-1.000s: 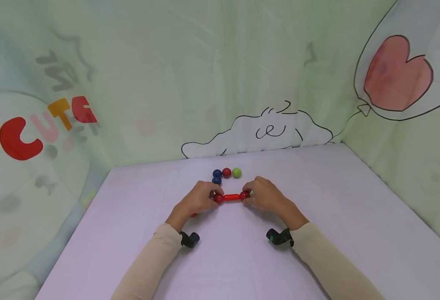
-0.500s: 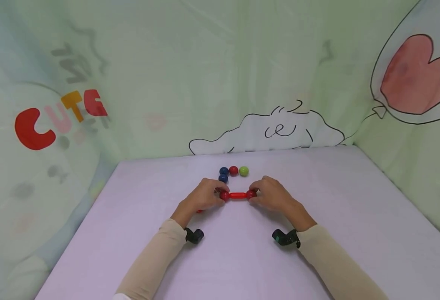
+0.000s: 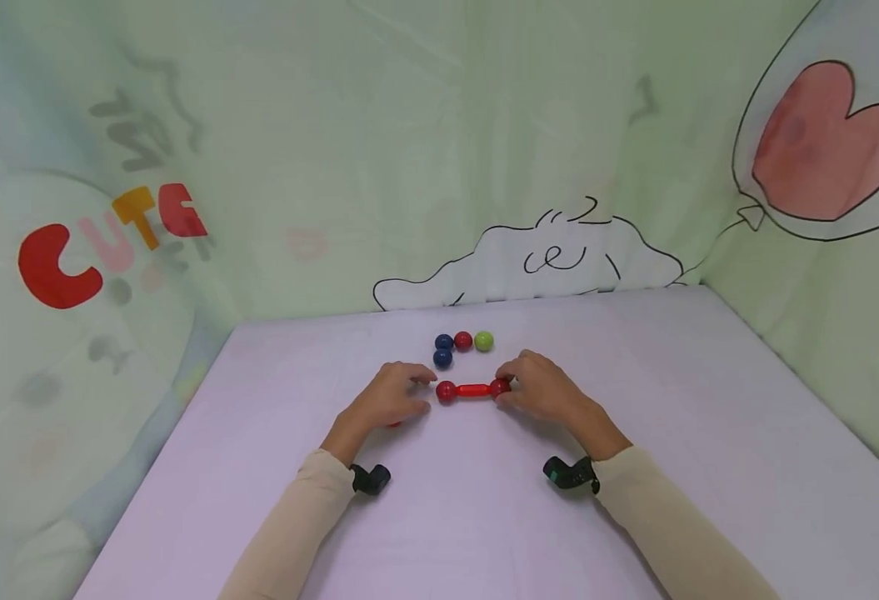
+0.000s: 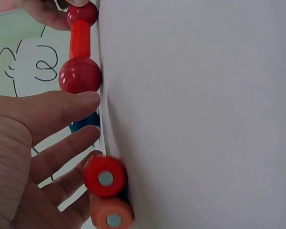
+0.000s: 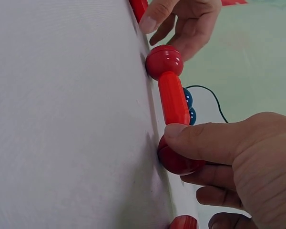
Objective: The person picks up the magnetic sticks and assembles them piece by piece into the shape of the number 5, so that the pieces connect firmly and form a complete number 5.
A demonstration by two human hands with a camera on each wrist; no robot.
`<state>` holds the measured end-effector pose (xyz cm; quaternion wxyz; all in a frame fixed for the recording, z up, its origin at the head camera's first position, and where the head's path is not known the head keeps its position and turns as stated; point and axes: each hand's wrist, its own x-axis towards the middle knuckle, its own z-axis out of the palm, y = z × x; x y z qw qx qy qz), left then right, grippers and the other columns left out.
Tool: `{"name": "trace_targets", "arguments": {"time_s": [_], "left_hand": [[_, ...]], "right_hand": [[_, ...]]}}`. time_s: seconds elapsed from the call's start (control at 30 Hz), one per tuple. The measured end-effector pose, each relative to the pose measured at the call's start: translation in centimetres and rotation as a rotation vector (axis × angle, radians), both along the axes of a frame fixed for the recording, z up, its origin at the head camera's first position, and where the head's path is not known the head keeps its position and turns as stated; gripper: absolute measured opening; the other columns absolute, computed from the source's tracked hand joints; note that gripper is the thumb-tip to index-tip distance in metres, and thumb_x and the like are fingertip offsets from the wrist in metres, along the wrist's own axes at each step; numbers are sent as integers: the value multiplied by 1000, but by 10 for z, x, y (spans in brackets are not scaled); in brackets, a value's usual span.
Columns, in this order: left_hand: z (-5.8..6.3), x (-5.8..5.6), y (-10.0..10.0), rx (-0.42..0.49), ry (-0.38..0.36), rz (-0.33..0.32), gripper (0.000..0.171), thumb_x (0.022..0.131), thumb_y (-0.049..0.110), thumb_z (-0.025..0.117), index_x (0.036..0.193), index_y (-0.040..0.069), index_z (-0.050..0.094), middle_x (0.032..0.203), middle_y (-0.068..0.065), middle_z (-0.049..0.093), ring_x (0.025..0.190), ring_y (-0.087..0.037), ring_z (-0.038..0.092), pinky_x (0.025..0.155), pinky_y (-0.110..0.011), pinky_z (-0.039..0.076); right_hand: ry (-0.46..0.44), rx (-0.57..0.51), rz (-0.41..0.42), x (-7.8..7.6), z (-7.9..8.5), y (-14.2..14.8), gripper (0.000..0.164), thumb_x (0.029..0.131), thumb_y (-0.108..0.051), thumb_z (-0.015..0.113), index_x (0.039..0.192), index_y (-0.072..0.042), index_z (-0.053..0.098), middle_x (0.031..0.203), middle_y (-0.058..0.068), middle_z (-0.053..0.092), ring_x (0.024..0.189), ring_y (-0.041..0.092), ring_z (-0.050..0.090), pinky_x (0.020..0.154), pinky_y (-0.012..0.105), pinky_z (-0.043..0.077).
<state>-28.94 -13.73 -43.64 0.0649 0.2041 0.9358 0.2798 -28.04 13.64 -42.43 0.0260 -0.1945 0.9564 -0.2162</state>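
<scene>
A red rod (image 3: 473, 390) lies on the table with a dark red ball at each end, like a small dumbbell of magnetic building pieces. My right hand (image 3: 544, 387) pinches the right ball (image 5: 178, 160) between thumb and fingers. Just left of the other ball (image 3: 446, 392), my left hand (image 3: 390, 396) is spread, thumb and fingers apart around nothing. In the left wrist view, a red rod end (image 4: 105, 177) and an orange rod end (image 4: 113, 218), both with silvery discs, are by that hand's fingers. The head view shows only a bit of red under this hand.
Behind the dumbbell sit two blue balls (image 3: 442, 358), a red ball (image 3: 463, 340) and a green ball (image 3: 484, 341), close together. Another red piece (image 5: 183, 222) shows at the bottom of the right wrist view. A printed curtain (image 3: 319, 167) borders the table's back.
My left hand has let go of the left red ball and drawn back to the left. The right hand keeps its hold on the right ball. The head view has shifted slightly.
</scene>
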Motion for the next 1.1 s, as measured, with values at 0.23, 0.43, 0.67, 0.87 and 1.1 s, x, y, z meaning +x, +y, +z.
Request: {"name": "trace_targets", "arguments": {"time_s": [0.23, 0.43, 0.67, 0.87, 1.1], "left_hand": [[0, 4, -13, -6, -24, 61, 36, 88, 18, 78, 123, 15, 70, 115, 0, 67, 111, -21, 57, 100, -42, 51], [1, 7, -19, -58, -28, 74, 44, 84, 22, 83, 124, 10, 70, 119, -4, 66, 108, -21, 56, 102, -41, 49], [1, 14, -33, -109, -2, 68, 50, 79, 24, 86, 124, 10, 70, 117, -1, 65, 109, -21, 56, 103, -42, 48], [5, 21, -43, -84, -5, 61, 55, 76, 22, 88, 126, 10, 69, 120, -1, 65, 122, -26, 54, 108, -48, 44], [9, 25, -48, -23, -59, 72, 59, 73, 16, 89, 128, 13, 68, 124, -2, 64, 123, -27, 53, 107, -51, 45]], "right_hand": [[-2, -2, -13, 1, 0, 1, 39, 83, -22, 85, 117, -6, 74, 102, 6, 64, 93, 21, 54, 79, 34, 54], [-7, -6, -27, 2, 0, 2, 39, 83, -22, 85, 117, -6, 75, 102, 5, 63, 94, 21, 54, 81, 35, 54], [-23, -10, -22, 1, -4, 1, 39, 83, -23, 85, 117, -7, 75, 101, 4, 63, 93, 20, 53, 80, 34, 53], [-22, -9, -34, 1, -6, 1, 38, 83, -23, 85, 117, -7, 75, 100, 4, 62, 94, 20, 54, 81, 34, 54], [-12, -7, -45, 0, -7, 2, 39, 84, -25, 85, 117, -8, 75, 100, 4, 61, 95, 20, 53, 80, 34, 54]]}}
